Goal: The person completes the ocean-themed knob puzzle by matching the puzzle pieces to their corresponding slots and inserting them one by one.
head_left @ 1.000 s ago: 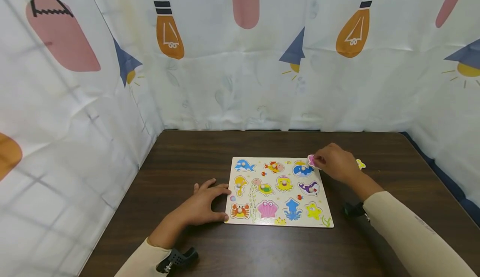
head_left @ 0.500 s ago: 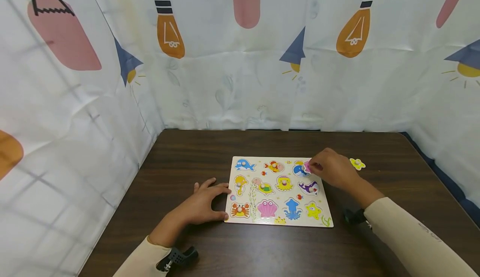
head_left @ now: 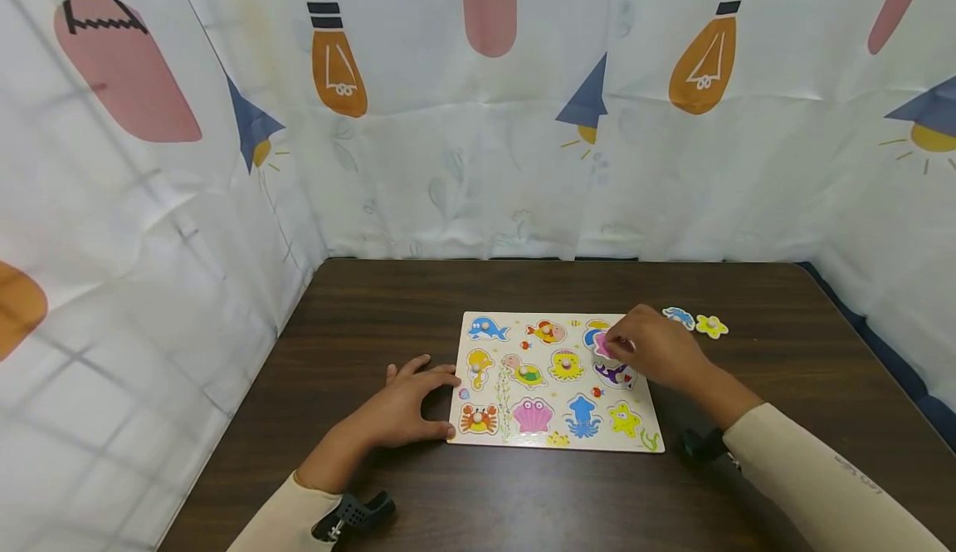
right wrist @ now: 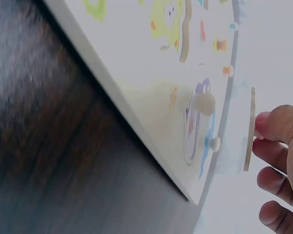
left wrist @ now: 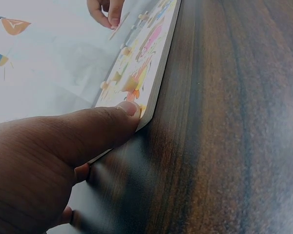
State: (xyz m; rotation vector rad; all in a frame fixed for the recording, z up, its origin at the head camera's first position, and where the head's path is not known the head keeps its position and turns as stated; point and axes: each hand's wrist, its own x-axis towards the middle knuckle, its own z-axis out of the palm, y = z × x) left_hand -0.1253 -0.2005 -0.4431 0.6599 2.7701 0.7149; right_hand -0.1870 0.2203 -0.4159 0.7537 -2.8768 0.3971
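A pale wooden peg puzzle board with sea-animal pictures lies on the table. My left hand rests at its left side, fingers spread; the thumb lies on the near left corner. Above the board's right part, my right hand pinches a pink puzzle piece. In the right wrist view this piece shows edge-on, apart from the board, and its knob is mostly hidden by the fingers. Below it sits a purple whale piece, partly covered in the head view. The shell picture, squid picture and star picture show no knobs.
Two loose pieces, a blue one and a yellow star, lie on the dark wooden table beyond the right hand. Printed white curtains hang behind and beside the table. Several seated pieces have raised knobs.
My right hand has carried the pink piece from the board's far right corner leftward and nearer, over the whales. The loose blue piece has come into sight. My left hand stays put.
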